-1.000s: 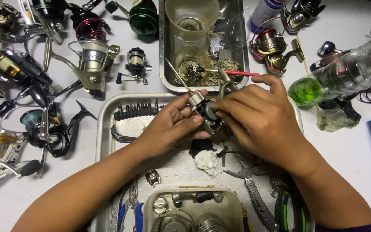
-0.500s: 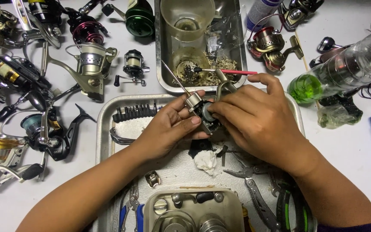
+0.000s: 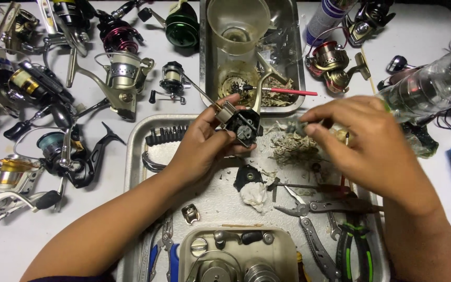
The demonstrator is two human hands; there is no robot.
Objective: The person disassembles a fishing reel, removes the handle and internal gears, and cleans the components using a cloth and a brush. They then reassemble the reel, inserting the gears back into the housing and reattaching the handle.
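Two hands were pinched together on the reel body [image 3: 240, 124] a moment ago; now only my left hand [image 3: 204, 143] grips it, above the steel tray [image 3: 137, 156]. My right hand [image 3: 366, 146] has drawn off to the right, fingertips closed on a small grey part [image 3: 296, 127], blurred. I judge the piece has come free of the gear housing. Pliers [image 3: 314, 214] lie below on the tray.

Blurred small part [image 3: 294, 127] in right-hand fingertips [image 3: 314, 128]

Pliers [image 3: 314, 209], green reel [image 3: 182, 26], plastic cup [image 3: 237, 23]
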